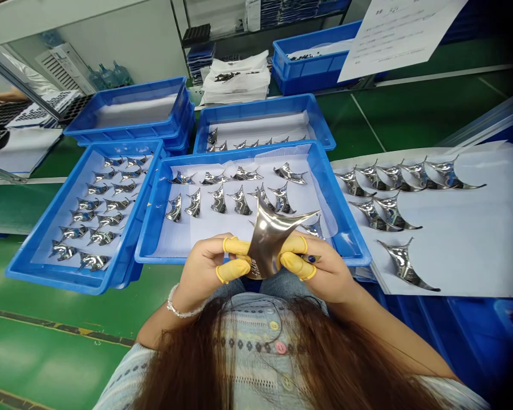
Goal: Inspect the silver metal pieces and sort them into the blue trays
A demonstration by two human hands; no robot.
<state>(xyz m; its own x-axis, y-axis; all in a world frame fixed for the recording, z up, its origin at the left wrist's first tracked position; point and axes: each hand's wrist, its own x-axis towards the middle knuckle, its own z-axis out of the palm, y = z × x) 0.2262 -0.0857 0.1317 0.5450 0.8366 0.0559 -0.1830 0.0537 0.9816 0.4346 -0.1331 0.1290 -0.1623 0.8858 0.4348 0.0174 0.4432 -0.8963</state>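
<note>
My left hand (pixel 203 273) and my right hand (pixel 320 273) together pinch a mirror-polished, three-pointed curved metal piece (pixel 269 242) above a blue tray's front rim, with engraved marks near its lower edge. Yellow finger cots cover the thumbs and fingertips of both hands. Just beyond lies the blue plastic tray (pixel 239 162), lined with white sheet and holding several similar pieces in rows. Part of the tray's front is hidden behind my hands. A beaded bracelet (pixel 183 304) circles my left wrist.
A second blue tray (pixel 85 228) of pieces sits left, and a white-covered board (pixel 465 250) with more pieces sits right. Further blue trays stand behind, with white bags and a printed sheet at the back. Green floor surrounds them. A co-worker's arm (pixel 4 97) appears far left.
</note>
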